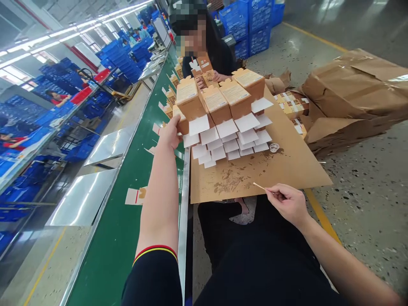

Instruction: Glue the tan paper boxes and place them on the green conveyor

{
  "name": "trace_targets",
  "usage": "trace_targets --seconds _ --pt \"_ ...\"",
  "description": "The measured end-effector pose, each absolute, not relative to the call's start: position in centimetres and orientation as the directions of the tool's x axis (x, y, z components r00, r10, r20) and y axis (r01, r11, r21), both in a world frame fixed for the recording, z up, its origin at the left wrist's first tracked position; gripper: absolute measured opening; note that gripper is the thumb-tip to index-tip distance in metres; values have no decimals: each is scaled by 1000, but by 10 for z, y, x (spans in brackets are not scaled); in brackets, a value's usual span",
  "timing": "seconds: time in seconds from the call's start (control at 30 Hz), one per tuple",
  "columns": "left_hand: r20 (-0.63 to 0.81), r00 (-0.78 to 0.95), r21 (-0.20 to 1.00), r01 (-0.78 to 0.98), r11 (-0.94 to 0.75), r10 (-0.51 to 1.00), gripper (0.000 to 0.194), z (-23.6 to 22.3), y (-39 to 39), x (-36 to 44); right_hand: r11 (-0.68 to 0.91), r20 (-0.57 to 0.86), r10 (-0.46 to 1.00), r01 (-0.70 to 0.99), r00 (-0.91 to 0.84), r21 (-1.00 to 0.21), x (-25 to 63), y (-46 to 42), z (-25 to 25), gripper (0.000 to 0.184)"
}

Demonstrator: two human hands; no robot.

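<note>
My left hand point(169, 134) reaches forward and grips a small brown carton point(182, 126) at the left end of a stack; part of its fingers is hidden by the box. Several more brown cartons point(217, 106) are piled there in overlapping rows, their white flaps point(225, 128) sticking out towards me. Between thumb and fingertips, my right hand point(288, 204) pinches a thin cotton swab point(259, 185), its tip over the cardboard sheet point(296, 170). A small clear plastic cup point(274, 147) sits on the sheet near the flaps, with wet stains around.
On the left runs a green conveyor belt point(105, 246) with a metal edge, carrying several open cartons point(135, 196). Across the stack, a co-worker point(219, 51) holds a carton. A big torn brown paper package point(353, 89) lies at the right; blue crates point(234, 21) stand behind.
</note>
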State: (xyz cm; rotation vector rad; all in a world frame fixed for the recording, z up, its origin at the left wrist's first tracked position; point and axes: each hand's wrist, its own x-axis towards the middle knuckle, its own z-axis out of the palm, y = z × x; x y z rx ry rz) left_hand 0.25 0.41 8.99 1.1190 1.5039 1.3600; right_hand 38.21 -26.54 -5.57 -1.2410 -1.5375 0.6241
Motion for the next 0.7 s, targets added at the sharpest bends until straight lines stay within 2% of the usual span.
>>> trace_targets --seconds 0.1,0.17,0.23,0.33,0.43,0.53,0.63,0.7 --pt "-130 -263 990 22 140 956 33 95 0 6 267 379 910 462 168 -846 407 -249 -58 22" --pt "-141 -291 990 -25 140 946 33 101 -15 -2 206 364 906 526 215 -825 427 -227 -56 22" --pt "-94 -332 994 -86 69 938 37 106 -37 -16 168 353 912 597 209 -785 445 -198 -52 20" --pt "61 -368 982 -143 -122 928 40 98 -88 -32 193 365 926 716 93 -671 461 -153 -48 26" --pt "138 -393 967 -143 -209 909 48 67 -149 -29 220 357 934 769 12 -600 463 -117 -49 41" --pt "27 -396 986 -142 -90 918 61 17 -202 -5 205 315 949 780 -10 -591 464 -99 -50 52" --pt "-74 -359 989 -146 22 930 80 -36 -235 25 191 280 960 790 -26 -582 469 -102 -45 49" --pt "-104 -356 987 -149 53 929 90 -64 -246 39 187 286 958 782 -11 -594 469 -117 -41 37"
